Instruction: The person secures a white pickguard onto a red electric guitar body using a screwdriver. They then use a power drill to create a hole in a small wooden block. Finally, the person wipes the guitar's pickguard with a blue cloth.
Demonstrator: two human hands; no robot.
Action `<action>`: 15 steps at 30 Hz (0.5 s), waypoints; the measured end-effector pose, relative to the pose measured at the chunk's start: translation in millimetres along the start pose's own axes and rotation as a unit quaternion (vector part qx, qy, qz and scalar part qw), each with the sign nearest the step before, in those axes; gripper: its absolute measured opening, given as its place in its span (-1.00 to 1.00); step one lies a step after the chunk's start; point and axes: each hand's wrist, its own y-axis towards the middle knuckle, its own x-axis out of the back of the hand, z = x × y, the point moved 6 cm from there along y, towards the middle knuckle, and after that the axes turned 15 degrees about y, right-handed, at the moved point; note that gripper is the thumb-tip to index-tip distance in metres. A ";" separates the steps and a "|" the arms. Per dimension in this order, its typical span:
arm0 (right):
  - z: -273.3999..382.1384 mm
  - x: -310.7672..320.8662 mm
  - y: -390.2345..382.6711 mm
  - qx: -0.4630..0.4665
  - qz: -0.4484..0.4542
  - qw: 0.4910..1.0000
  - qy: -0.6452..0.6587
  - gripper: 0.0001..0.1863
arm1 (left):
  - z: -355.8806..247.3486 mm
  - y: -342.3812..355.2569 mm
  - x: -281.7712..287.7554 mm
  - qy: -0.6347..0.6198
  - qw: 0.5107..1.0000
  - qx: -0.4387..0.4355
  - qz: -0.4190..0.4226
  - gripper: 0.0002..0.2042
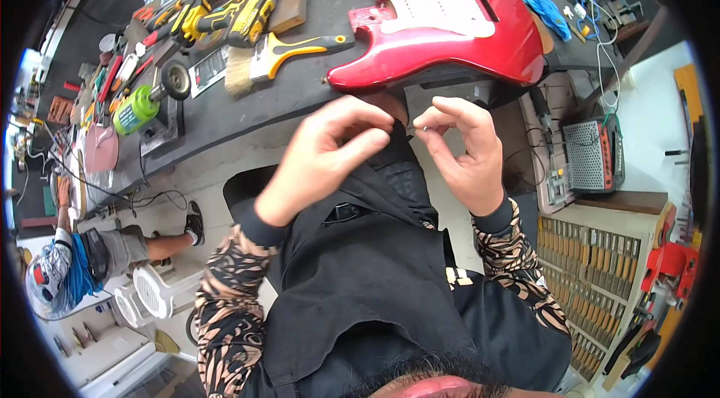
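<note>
My left hand [319, 149] is raised over my lap, thumb and fingers brought together in a pinch. What it pinches, if anything, is too small to make out. Facing it, my right hand [466, 149] pinches a tiny metal piece [421, 127] between thumb and forefinger; its exact kind does not show. A small gap separates the two sets of fingertips. Just beyond my hands, a glossy red electric guitar body [442, 46] with a white pickguard [431, 4] lies on the dark workbench [247, 115]. Neither hand touches the guitar body.
Left of the guitar lie a yellow-handled paintbrush [307, 49], a yellow and black cordless drill [240, 19] and a green spray can [136, 109]. A blue glove [547, 16] is at right. Drawers of files [589, 248] stand beside me. Another person [97, 255] works at far left.
</note>
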 end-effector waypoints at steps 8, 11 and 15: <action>1.3 -24.8 -8.4 -0.072 0.026 0.995 0.058 -0.38 | 31.0 -25.9 -38.2 -0.325 0.940 0.106 0.024 -0.83; 1.2 -26.7 -9.0 -0.040 0.070 0.997 -0.021 -0.35 | 37.3 -33.1 -41.3 -0.351 0.928 0.126 0.016 -0.84; -3.6 -32.5 -15.4 -0.043 0.099 0.994 -0.017 -0.31 | 45.5 -39.5 -37.4 -0.356 0.926 0.127 0.020 -0.88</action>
